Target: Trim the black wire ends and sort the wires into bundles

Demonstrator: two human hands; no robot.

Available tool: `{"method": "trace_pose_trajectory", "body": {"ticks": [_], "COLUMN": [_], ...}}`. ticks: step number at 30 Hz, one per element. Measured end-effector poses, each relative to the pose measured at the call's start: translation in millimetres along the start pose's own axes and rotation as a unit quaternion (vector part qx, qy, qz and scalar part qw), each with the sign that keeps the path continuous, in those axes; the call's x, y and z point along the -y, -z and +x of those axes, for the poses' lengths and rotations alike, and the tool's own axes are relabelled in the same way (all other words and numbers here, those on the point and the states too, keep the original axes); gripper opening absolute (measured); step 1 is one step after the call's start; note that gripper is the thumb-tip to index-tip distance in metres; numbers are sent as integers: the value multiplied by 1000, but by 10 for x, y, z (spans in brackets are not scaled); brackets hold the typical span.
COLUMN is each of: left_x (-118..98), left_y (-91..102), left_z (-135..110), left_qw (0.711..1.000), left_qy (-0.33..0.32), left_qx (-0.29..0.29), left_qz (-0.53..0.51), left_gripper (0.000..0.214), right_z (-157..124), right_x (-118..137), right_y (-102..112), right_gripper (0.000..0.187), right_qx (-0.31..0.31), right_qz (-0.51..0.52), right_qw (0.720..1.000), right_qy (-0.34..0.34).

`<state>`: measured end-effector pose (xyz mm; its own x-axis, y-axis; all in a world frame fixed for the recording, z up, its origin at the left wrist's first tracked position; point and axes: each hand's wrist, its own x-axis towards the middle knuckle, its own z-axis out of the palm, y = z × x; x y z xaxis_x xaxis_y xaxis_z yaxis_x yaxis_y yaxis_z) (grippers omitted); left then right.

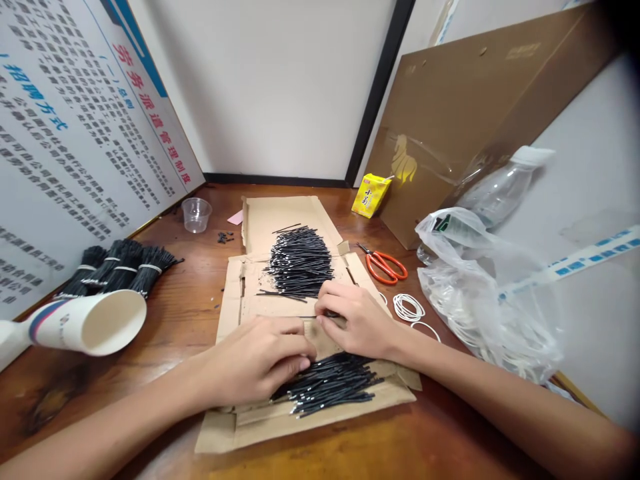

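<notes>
Nearest, black wires [333, 387] lie gathered on flattened cardboard [260, 427], long axes running left to right, bare tips pointing left. Left hand [260, 357], fingers curled, presses the bunch, seemingly to keep it together. Right hand [357, 320] pinches at something small, perhaps one wire; its grip is unclear. Beyond, a loose pile [300, 263] waits; tied bundles [117, 267] sit far left, scissors [385, 265] right.

Thin black cut wires with silvery tips [330, 387] lay fanned under my palm on flattened brown cardboard [260, 427].
</notes>
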<state>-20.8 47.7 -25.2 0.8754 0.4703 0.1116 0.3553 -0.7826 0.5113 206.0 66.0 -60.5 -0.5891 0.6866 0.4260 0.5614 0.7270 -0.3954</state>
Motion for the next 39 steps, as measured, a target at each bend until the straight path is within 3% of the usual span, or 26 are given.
{"method": "trace_pose_trajectory", "body": {"ticks": [5, 8, 11, 14, 17, 21, 27, 30, 34, 35, 39], "left_x": [122, 207, 216, 146, 68, 38, 54, 75, 136, 152, 194], "left_y": [-44, -45, -32, -13, 9, 31, 38, 9, -39, -47, -64], "left_z": [1, 8, 8, 5, 3, 8, 25, 18, -11, -16, -11], "left_qw": [981, 965, 974, 991, 995, 993, 993, 994, 979, 974, 974], "left_qy": [60, 101, 93, 55, 1, -51, -54, -48, 32, 57, 104], "left_qx": [-182, -234, -196, -90, -16, -1, 31, 0, -169, -188, -144], "left_qz": [13, 53, 71, 82, 97, 110, 96, 93, 107, 111, 142], "left_gripper": [20, 16, 16, 17, 17, 22, 32, 26, 22, 20, 17], "right_z": [3, 9, 20, 38, 71, 131, 212, 239, 232, 222, 185], "right_x": [57, 145, 214, 204, 122, 35, 71, 71, -1, -25, -106], "right_y": [66, 170, 261, 272, 197, 61, -55, -63, 15, 49, 201], "right_gripper": [13, 14, 15, 17, 16, 12, 13, 16, 13, 13, 16], "right_qx": [49, 113, 177, 203, 128, 12, 40, 48, 91, 105, 157], "right_qz": [23, 46, 86, 132, 109, 37, -58, -68, -19, -4, 35], "right_qw": [998, 993, 980, 970, 986, 996, 991, 991, 995, 994, 986], "right_qy": [-12, -1, 20, 20, -6, -76, -110, -107, -42, -18, 47]}}
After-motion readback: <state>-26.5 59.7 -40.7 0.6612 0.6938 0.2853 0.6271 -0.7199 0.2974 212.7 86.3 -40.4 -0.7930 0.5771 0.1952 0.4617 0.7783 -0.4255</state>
